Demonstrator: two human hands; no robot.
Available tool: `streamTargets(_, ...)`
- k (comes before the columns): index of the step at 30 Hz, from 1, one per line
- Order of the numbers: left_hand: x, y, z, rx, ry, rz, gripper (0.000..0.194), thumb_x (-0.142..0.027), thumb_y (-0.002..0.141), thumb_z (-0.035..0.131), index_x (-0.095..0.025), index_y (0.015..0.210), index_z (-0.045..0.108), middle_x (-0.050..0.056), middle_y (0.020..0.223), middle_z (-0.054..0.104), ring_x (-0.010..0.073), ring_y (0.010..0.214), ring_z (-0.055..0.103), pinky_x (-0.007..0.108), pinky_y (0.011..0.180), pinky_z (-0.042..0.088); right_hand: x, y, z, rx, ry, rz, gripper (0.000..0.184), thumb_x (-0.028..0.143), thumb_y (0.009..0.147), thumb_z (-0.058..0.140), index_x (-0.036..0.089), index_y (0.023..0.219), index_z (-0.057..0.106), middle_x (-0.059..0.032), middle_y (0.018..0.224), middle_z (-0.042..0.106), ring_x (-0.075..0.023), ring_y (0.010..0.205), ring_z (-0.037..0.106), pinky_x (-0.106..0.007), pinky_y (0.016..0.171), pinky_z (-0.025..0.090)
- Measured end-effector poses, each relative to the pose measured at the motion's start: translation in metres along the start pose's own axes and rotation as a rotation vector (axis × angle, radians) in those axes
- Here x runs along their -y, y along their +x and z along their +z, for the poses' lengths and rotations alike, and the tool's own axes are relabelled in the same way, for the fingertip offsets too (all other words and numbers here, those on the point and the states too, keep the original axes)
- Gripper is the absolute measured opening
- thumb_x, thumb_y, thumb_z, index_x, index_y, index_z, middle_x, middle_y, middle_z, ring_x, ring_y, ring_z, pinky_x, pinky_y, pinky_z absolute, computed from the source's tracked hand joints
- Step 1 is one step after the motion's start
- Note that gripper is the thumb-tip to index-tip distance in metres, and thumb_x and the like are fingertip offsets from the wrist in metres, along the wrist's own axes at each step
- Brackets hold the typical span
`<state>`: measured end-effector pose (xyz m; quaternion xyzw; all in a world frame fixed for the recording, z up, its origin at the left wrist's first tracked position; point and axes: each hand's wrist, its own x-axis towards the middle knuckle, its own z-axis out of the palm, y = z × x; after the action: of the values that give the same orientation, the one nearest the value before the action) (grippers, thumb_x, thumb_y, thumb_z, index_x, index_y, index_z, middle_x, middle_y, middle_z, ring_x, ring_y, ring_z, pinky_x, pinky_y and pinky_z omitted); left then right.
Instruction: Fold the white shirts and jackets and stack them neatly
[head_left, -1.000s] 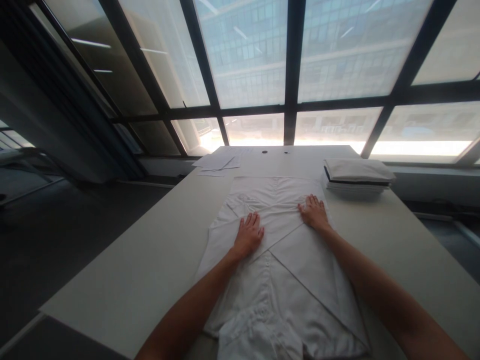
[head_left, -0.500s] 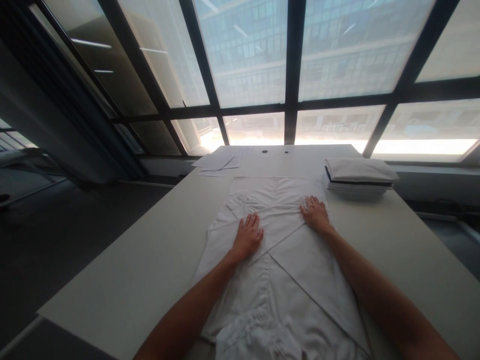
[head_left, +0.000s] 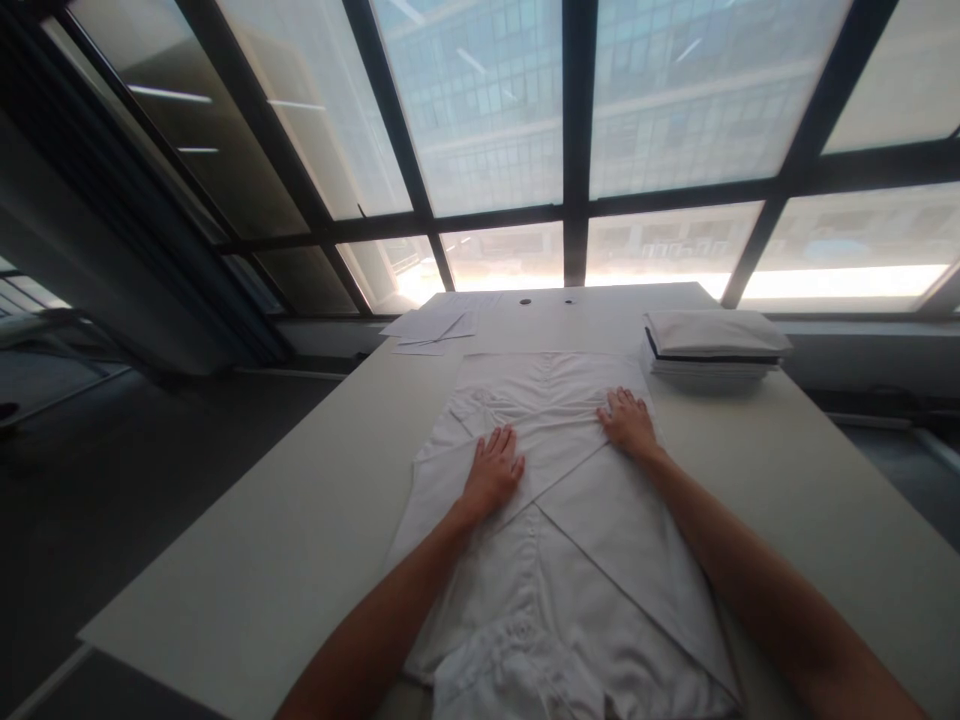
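Observation:
A white shirt (head_left: 555, 560) lies spread on the pale table (head_left: 300, 520), its sleeves folded inward across the body so that they cross near the middle. My left hand (head_left: 493, 470) rests flat on the left folded sleeve, fingers stretched out. My right hand (head_left: 627, 424) lies flat on the right side of the shirt, fingers spread, pressing the cloth. Neither hand holds anything. Wrinkles gather in the cloth between and beyond the two hands.
A stack of folded cloth items (head_left: 712, 345) sits at the far right of the table. Loose sheets of paper (head_left: 431, 328) lie at the far left. Two small dark holes (head_left: 546, 300) mark the tabletop's far end. Large windows rise behind the table.
Both hands stay flat on the shirt in nearly the same spots. Only the view has shifted slightly.

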<state>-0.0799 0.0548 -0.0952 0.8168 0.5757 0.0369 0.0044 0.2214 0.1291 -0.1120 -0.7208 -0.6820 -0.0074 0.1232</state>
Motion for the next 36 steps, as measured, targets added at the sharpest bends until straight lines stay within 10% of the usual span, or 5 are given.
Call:
streamTargets(10, 0.03, -0.012, -0.009, 0.093, 0.032, -0.117, 0.069, -0.056, 0.104, 0.02, -0.017, 0.16, 0.017, 0.013, 0.166, 0.012, 0.0305, 0.154, 0.01, 0.063, 0.118, 0.015, -0.002, 0.001, 0.004, -0.025, 0.009, -0.01, 0.06, 0.042, 0.1, 0.036, 0.009, 0.149, 0.043, -0.0183, 0.156, 0.041, -0.0279, 0.145, 0.033, -0.044, 0.117, 0.022)
streamTargets(24, 0.12, -0.1, -0.004, 0.023, 0.107, -0.178, 0.071, -0.054, 0.104, 0.02, -0.01, 0.159, 0.022, 0.016, 0.165, 0.02, 0.0291, 0.153, 0.018, 0.055, 0.12, 0.021, -0.002, 0.001, 0.004, -0.023, 0.035, -0.008, 0.059, 0.043, 0.1, 0.037, 0.009, 0.148, 0.044, -0.0191, 0.156, 0.041, -0.0277, 0.145, 0.032, -0.043, 0.117, 0.022)
streamTargets(36, 0.134, -0.136, -0.01, -0.003, 0.108, -0.187, 0.058, -0.046, 0.104, 0.028, -0.022, 0.158, 0.03, 0.01, 0.164, 0.024, 0.0297, 0.151, 0.023, 0.059, 0.118, 0.025, -0.003, 0.002, 0.007, -0.034, 0.038, -0.009, 0.059, 0.043, 0.1, 0.037, 0.009, 0.148, 0.045, -0.0182, 0.156, 0.041, -0.0277, 0.145, 0.032, -0.043, 0.118, 0.022)
